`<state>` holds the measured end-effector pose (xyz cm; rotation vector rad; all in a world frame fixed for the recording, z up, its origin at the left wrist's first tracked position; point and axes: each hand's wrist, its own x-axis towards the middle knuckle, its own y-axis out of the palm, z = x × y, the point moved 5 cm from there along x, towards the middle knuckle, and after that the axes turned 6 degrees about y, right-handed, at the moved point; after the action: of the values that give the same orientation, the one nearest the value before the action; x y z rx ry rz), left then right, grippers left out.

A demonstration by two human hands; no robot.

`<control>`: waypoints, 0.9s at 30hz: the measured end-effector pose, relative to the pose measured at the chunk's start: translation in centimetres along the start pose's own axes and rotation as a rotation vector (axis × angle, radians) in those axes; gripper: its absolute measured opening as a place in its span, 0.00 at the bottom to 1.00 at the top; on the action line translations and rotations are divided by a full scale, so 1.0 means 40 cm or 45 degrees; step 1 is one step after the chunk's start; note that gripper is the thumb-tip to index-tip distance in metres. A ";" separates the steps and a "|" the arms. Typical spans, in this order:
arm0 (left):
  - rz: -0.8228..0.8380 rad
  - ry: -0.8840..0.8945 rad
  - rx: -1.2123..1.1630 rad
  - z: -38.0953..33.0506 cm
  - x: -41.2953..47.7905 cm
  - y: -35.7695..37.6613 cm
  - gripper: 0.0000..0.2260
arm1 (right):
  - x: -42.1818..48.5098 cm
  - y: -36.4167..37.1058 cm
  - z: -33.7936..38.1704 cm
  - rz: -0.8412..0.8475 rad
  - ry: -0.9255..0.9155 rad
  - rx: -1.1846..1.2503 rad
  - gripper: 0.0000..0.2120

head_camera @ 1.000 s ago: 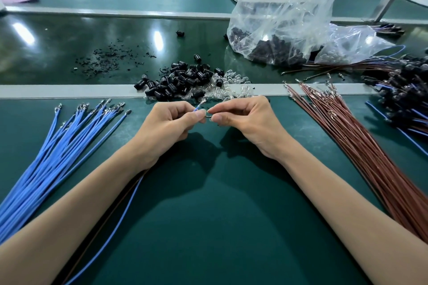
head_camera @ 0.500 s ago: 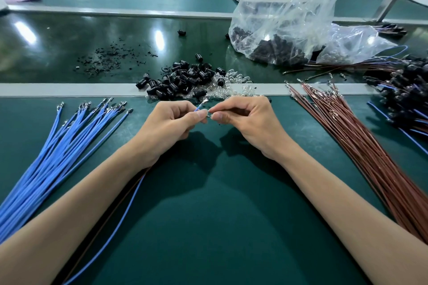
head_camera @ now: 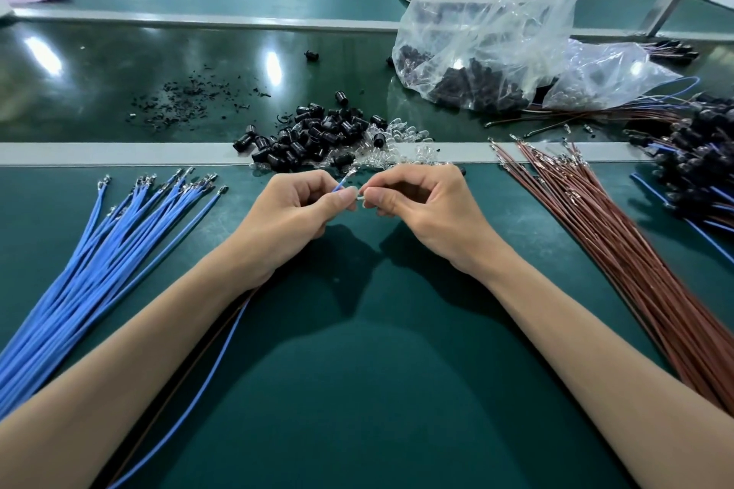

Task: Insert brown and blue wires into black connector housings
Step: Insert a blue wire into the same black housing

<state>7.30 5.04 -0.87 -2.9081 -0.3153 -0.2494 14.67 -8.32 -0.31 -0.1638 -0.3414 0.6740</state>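
Meeting mid-bench: blue wire – judged light, limp – is pinched just behind its terminal by left hand; right hand is clamped on small pale part.

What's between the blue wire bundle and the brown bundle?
In the head view, the left hand pinching one blue wire and the right hand pinching a small part.

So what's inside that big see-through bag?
Small black housings are heaped at the bottom of the clear plastic bag. The crinkled plastic blurs them, so anything buried underneath can't be seen.
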 end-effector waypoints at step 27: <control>-0.198 0.058 -0.097 -0.002 0.008 -0.002 0.03 | 0.003 0.000 -0.004 -0.007 0.059 0.081 0.07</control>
<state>7.58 5.16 -0.71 -2.9504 -0.5365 -0.3586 14.82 -8.27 -0.43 -0.1177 -0.2755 0.6740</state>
